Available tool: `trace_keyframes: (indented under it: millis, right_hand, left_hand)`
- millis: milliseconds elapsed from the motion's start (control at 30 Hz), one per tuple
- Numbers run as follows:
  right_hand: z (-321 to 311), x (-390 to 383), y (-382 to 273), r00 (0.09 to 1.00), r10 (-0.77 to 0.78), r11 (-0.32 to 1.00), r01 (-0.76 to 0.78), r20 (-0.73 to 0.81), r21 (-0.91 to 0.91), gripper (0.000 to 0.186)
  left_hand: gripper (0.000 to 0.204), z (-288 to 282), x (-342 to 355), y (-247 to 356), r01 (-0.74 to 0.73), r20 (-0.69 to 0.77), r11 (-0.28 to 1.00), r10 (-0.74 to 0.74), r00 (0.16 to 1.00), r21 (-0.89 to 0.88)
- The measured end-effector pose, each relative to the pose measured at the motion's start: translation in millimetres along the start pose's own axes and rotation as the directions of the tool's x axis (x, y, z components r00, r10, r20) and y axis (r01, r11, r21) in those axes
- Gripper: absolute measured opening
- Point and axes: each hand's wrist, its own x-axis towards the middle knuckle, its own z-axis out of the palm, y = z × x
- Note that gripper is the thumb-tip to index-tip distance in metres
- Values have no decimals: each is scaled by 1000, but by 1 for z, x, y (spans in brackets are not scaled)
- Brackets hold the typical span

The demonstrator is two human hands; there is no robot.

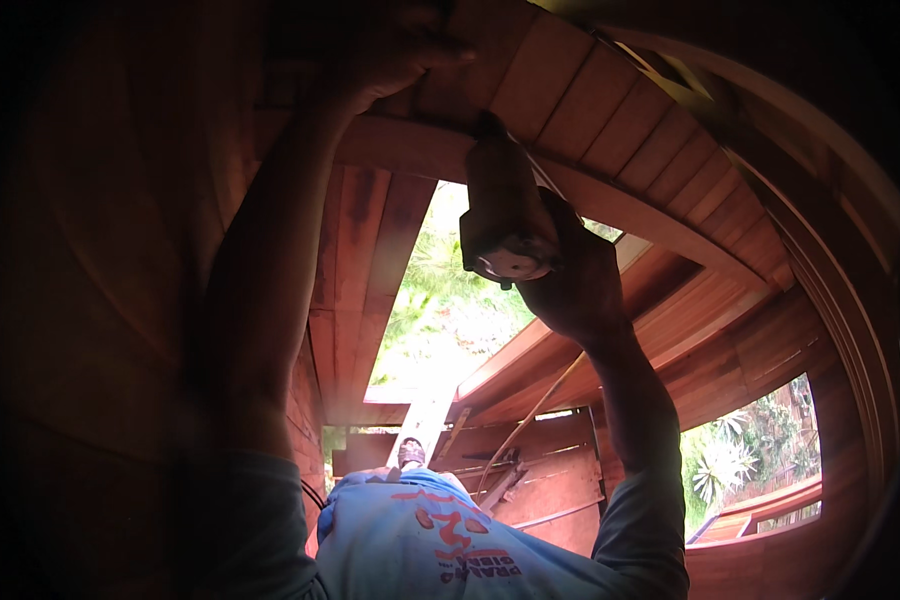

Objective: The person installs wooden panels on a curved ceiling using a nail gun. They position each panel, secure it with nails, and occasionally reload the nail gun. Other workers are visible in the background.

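Observation:
My right hand (580, 280) is raised overhead, wrapped round the grip of a nail gun (508, 205). The tool has a cylindrical body; its round end cap with bolts faces down towards me. Its dark nose reaches up to the wooden planks (550, 70), beside a curved-looking beam (410, 147); whether it touches them is hard to tell. Higher and to the left, my left hand (395, 65) is up against the planks in deep shadow. One finger of it stretches out to the right, and I see nothing held in it.
Below me a shoe (410, 453) stands on a narrow, brightly lit board (428, 410). An opening beside it shows greenery outside. A thin hose or cord (530, 420) hangs at the right of my body. Another opening with plants (750, 460) lies at the lower right.

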Motion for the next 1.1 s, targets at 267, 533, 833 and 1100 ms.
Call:
trace_keyframes:
  millis: [267,533,833,1100]
  right_hand:
    - [-2,9,-2,999,-42,998,41,-18,-38,60]
    - [-5,13,-8,999,-47,999,46,-16,-27,57]
    - [-7,18,-10,1000,-14,1000,14,6,-28,57]
    - [-7,19,-9,998,-60,997,61,11,-49,53]
  left_hand:
    - [27,-4,-3,1,-41,-34,970,50,998,241]
    - [32,3,-6,10,-32,-42,976,41,998,214]
    - [33,2,-9,13,-66,-8,983,68,998,171]
    - [28,5,-10,19,-60,-51,967,75,996,248]
